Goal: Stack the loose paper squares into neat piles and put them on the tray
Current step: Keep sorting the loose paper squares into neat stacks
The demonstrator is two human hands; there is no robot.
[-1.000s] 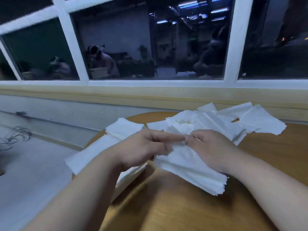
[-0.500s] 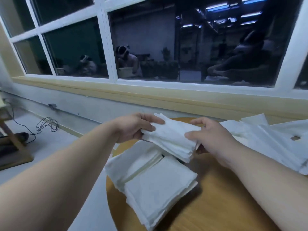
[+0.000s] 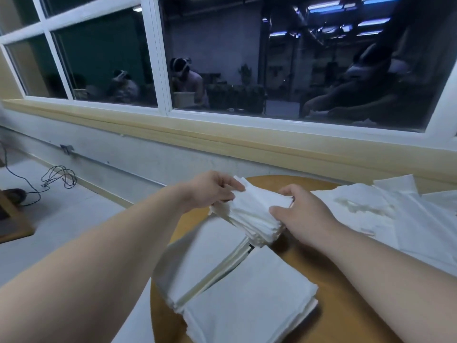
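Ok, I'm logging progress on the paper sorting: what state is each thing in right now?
held stack of paper squares: raised above the table, edges roughly aligned.
left hand: grips the stack's left end.
right hand: grips its right end.
left pile: stacked, lying flat.
near pile: stacked, lying flat beside it.
loose paper squares: scattered, overlapping, on the right.
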